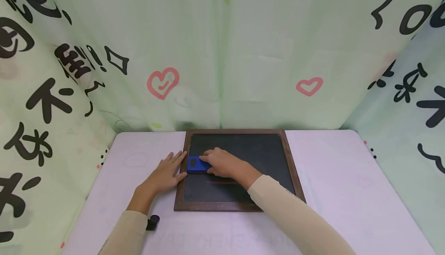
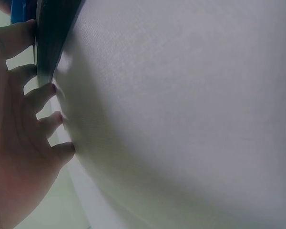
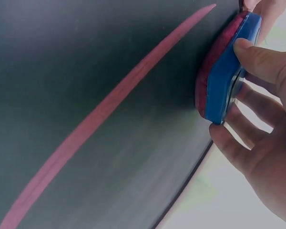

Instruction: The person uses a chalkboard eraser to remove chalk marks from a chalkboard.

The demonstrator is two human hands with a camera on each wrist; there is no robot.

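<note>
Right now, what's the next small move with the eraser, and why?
Probably ease the blue eraser down and rightward in the head view, onto the pink line: the right hand grips the eraser, the line shows on the board, and the left hand touches the wooden frame.

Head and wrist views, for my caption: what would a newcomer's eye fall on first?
Probably the brown-framed blackboard, dark on the pale table. Next, the blue eraser gripped by the right hand near the board's left side, and the pink line on the board's nearer half.
</note>
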